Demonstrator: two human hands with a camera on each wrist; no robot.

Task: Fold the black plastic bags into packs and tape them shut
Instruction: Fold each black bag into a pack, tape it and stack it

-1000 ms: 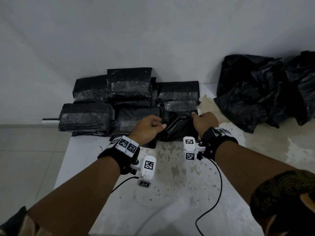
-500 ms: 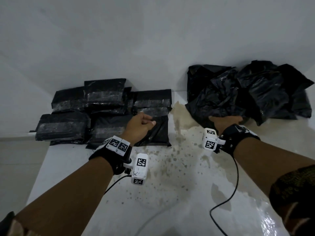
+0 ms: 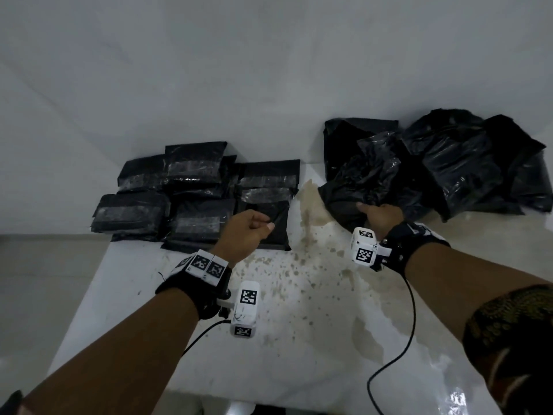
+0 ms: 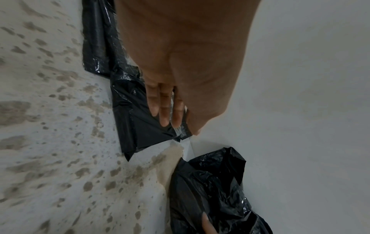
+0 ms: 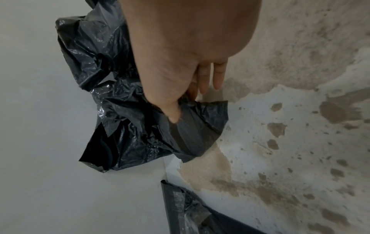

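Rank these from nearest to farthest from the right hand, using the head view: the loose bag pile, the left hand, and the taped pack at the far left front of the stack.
1. Loose bag pile, right side by the wall: the right hand grips its near edge.
2. Left hand, mid-table, over the nearest pack.
3. Far-left front taped pack, at the table's left edge.

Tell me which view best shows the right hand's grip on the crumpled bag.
The right wrist view: the right hand pinches the crumpled bag between thumb and fingers. The head view shows only the hand's back against the pile; the left wrist view catches just one fingertip.
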